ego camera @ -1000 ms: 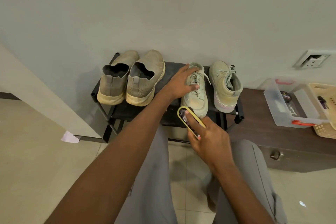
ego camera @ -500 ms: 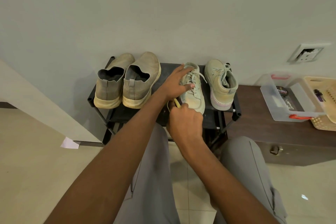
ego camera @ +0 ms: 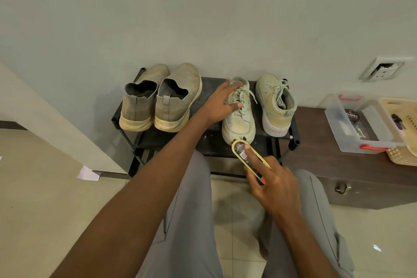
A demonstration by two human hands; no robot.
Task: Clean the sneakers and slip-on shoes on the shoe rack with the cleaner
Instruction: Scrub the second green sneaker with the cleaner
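- Head view, middle of the frame: a low black shoe rack [ego camera: 209,142] stands against a pale wall and carries four shoes on its top shelf.
- At centre left, the two slip-on shoes [ego camera: 160,101] sit side by side, heels toward the camera; their grey-beige knit uppers and cream soles look dusty and stained.
- At centre right are the two sneakers. The left sneaker [ego camera: 239,117] is pale green with laces, toe toward the camera, with a yellowish smudge on its toe. The right sneaker [ego camera: 276,104] is the same colour, turned heel toward the camera, with a grubby pale sole.
- The left hand [ego camera: 222,102] lies over the laces and side of the left sneaker, fingers spread and nearly straight, thumb across the tongue, pressing rather than curling round it.
- The right hand [ego camera: 274,184], lower centre right, grips the cleaner brush [ego camera: 242,150] by its yellow handle, forefinger laid straight along its back. The brush's dark bristles touch the toe of the left sneaker.
- A barcode label sits on the back of the brush; its print is too small to read.
- At right of the frame, a dark wooden worktop [ego camera: 316,142] holds a clear plastic box [ego camera: 352,140] with red clips and a cream basket [ego camera: 404,153]. A round black tin [ego camera: 350,116] in the box shows white lettering that may read "Cherry", only partly legible.
- Grey trousers fill the lower frame over a tiled floor [ego camera: 45,210].
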